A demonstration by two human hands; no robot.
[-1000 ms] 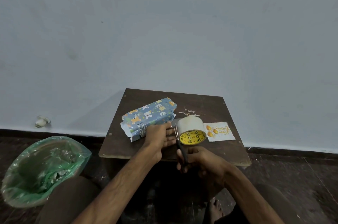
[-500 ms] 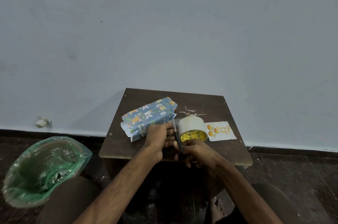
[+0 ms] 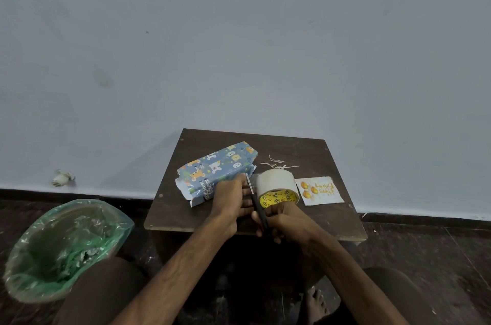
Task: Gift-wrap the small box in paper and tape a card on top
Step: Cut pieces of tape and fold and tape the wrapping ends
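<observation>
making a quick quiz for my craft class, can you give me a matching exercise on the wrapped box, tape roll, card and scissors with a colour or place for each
1 wrapped box
2 tape roll
3 card
4 scissors

a held in the right hand
b blue, animal print
c yellow inner core
d flat on the table, furthest right

Pairs: 1-b, 2-c, 3-d, 4-a

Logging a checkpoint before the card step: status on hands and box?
Right hand grips scissors, blades beside tape roll. Left hand at wrapped box, grip unclear. Card loose on table, not taped. Shreds behind roll.
</observation>
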